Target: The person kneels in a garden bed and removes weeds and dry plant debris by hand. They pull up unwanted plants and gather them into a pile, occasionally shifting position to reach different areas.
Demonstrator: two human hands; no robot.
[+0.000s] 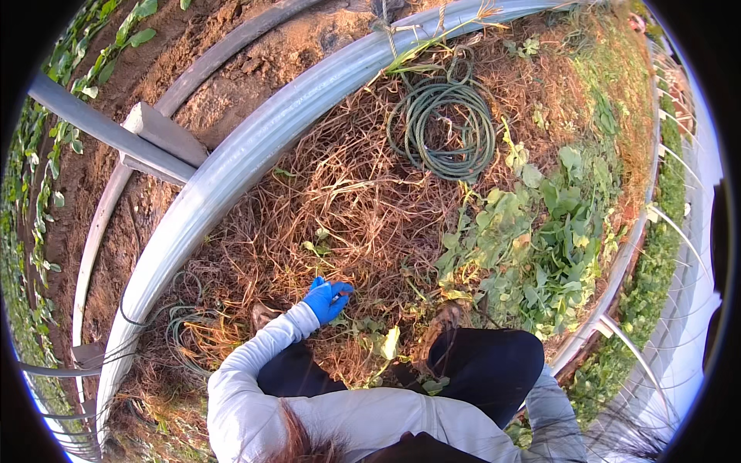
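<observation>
My left hand (327,299), in a blue glove, hovers over dry grass and weeds between my knees. Its thumb and fingers are bent towards each other; a small reddish spot shows between them, too small to name. My right hand is out of view; only the light sleeve (553,405) shows at the lower right. Ahead of me a coil of green rope (425,156) lies on the dry stalks (359,202). A pale yellow-green leaf (391,342) stands near my feet, and leafy green plants (558,249) lie to the right.
A long, rolled translucent plastic sheet (278,124) curves along the left, beside a metal pipe (116,127) and a concrete block (165,136). Thin rope loops (185,330) lie at lower left. Hoops (677,226) and crop rows (651,278) run along the right.
</observation>
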